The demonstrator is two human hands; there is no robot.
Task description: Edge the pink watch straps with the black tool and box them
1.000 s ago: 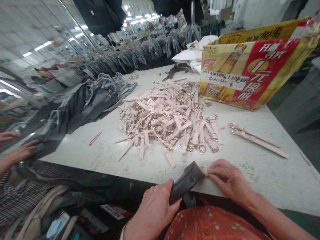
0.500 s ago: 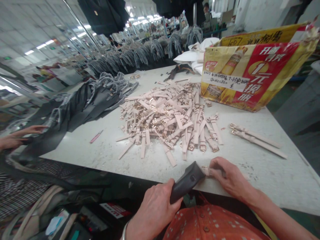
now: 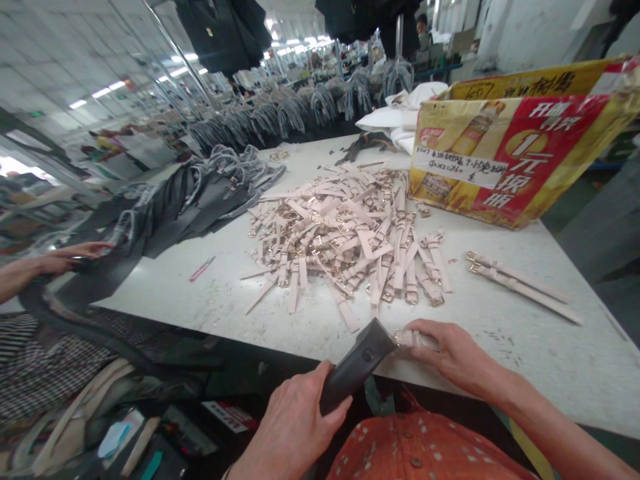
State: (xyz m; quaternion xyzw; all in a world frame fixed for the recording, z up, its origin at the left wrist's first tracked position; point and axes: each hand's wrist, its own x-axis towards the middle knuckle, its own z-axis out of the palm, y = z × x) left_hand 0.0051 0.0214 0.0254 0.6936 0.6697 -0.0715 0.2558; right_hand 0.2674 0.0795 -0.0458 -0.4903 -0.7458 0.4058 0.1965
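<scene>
My left hand [image 3: 300,417] is wrapped round a dark grey hand-held tool [image 3: 357,363] with a blunt, squared end and a small round mark on its side. I cannot make out its exact kind. Close to that end, my right hand [image 3: 453,350] pinches a pale pink buckle strap [image 3: 414,339], its gold buckle toward the tool. Whether tool and buckle touch is not clear. Beyond both hands lies a heap of similar buckle straps [image 3: 345,233] on the table [image 3: 480,320]. Two more straps [image 3: 525,287] lie apart on the right.
A yellow and red cardboard box [image 3: 510,160] stands at the back right. Dark grey fabric pieces [image 3: 180,207] cover the table's left side, with another person's hand [image 3: 75,257] on them. A pink-handled small tool [image 3: 203,268] lies nearby. Dark garments [image 3: 225,33] hang above.
My hands, the tool and the strap have shifted a little left against the table. More of the strap's buckle end shows now. The other person's hand has moved slightly along the fabric.
</scene>
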